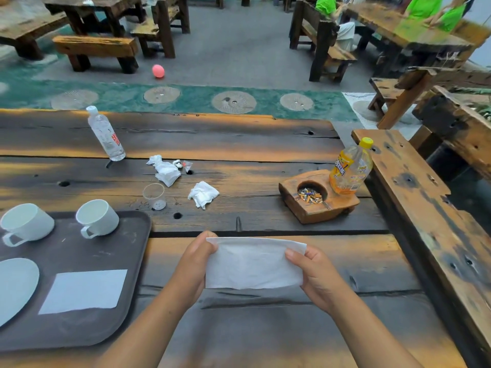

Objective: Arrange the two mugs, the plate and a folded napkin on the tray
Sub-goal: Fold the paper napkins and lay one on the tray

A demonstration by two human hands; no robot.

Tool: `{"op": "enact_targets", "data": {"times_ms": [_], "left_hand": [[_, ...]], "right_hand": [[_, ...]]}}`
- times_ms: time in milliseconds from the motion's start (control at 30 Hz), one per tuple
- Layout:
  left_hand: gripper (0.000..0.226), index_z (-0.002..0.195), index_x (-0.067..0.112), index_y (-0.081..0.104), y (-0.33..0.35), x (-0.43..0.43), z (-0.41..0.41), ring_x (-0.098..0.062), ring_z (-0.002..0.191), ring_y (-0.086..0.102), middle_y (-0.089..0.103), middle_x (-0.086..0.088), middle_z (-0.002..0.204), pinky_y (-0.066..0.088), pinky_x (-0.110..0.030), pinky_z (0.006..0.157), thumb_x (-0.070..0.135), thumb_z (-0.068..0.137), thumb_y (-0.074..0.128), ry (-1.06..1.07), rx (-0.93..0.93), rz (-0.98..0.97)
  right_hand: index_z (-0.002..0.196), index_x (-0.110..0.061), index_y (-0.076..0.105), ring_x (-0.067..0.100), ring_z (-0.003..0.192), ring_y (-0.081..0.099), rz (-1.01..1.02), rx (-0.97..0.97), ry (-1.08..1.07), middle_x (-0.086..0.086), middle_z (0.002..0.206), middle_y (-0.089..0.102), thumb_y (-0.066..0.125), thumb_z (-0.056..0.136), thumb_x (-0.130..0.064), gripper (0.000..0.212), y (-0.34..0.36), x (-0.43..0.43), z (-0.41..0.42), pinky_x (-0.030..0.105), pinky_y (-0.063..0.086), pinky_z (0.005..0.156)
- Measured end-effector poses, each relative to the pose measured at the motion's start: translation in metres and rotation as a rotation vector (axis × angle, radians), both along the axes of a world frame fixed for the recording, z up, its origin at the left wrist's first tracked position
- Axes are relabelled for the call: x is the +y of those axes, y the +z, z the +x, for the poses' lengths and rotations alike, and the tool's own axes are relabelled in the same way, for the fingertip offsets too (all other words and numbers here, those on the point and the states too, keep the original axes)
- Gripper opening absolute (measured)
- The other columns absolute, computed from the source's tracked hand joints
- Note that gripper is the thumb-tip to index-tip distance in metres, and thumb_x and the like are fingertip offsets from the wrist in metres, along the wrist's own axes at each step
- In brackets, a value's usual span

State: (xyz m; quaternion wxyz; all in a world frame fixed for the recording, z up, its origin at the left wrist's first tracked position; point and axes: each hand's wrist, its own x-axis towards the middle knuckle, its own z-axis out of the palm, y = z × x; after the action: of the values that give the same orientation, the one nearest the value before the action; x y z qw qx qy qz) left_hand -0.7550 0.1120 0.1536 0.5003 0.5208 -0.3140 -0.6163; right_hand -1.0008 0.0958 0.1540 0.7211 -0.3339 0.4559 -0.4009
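dark tray (132, 261): two white mugs (26, 224) (98, 217) at back, plate (14, 285) front-left, flat napkin (85, 290) beside it | left hand (194, 264) pinching white napkin's (253, 264) left edge | right hand (316, 274) pinching right edge, napkin held above wooden table (265, 144)

The tabletop (239, 144) is made of big, dark wooden planks with orange patches, cracks and small holes. A dark tray (117, 309) lies on its left side. Behind the tray stand a clear cup (154, 196) and, farther back, a clear water bottle (106, 134). Two bunches of crumpled white tissue (166, 170) (203, 193) lie near the middle. On the right sits a wooden ashtray block (317, 199) full of cigarette ends, and a yellow drink bottle (350, 167) stands on it.
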Motion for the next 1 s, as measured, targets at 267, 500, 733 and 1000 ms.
{"op": "enact_targets", "data": {"times_ms": [267, 500, 733, 1000], "left_hand": [[0.046, 0.127, 0.004, 0.062, -0.007, 0.013, 0.006, -0.033, 0.112, 0.073, 0.075, -0.016, 0.122, 0.063, -0.037, 0.082, 0.002, 0.081, 0.065, -0.116, 0.145, 0.017], [0.030, 0.123, 0.000, 0.064, -0.013, 0.017, 0.012, -0.032, 0.107, 0.075, 0.076, -0.019, 0.118, 0.063, -0.033, 0.080, -0.010, 0.095, 0.059, -0.098, 0.107, 0.025], [0.027, 0.121, 0.001, 0.066, -0.011, 0.023, 0.033, -0.031, 0.105, 0.076, 0.076, -0.018, 0.116, 0.064, -0.034, 0.082, -0.007, 0.099, 0.054, -0.068, 0.068, 0.042], [0.027, 0.124, 0.000, 0.066, -0.017, 0.032, 0.087, -0.034, 0.111, 0.073, 0.077, -0.016, 0.117, 0.062, -0.035, 0.090, -0.005, 0.102, 0.052, -0.058, -0.022, 0.102]], "right_hand": [[0.104, -0.003, 0.076, 0.026, 0.092, 0.077, 0.010, -0.024, -0.047, 0.021, 0.108, 0.077, 0.068, 0.081, -0.018, 0.029, -0.004, -0.004, 0.002, 0.032, 0.063, 0.074], [0.113, 0.001, 0.072, 0.028, 0.098, 0.075, 0.018, 0.015, -0.033, 0.021, 0.112, 0.076, 0.068, 0.081, -0.021, 0.038, -0.006, -0.004, 0.002, 0.034, 0.063, 0.079], [0.103, -0.004, 0.078, 0.028, 0.097, 0.076, 0.020, 0.037, 0.017, 0.019, 0.111, 0.077, 0.070, 0.083, -0.021, 0.027, -0.005, -0.005, 0.021, 0.034, 0.064, 0.078], [0.094, -0.010, 0.082, 0.029, 0.095, 0.077, 0.063, 0.153, 0.053, 0.018, 0.107, 0.078, 0.060, 0.098, -0.008, 0.022, -0.019, -0.002, 0.081, 0.034, 0.063, 0.077]]}}
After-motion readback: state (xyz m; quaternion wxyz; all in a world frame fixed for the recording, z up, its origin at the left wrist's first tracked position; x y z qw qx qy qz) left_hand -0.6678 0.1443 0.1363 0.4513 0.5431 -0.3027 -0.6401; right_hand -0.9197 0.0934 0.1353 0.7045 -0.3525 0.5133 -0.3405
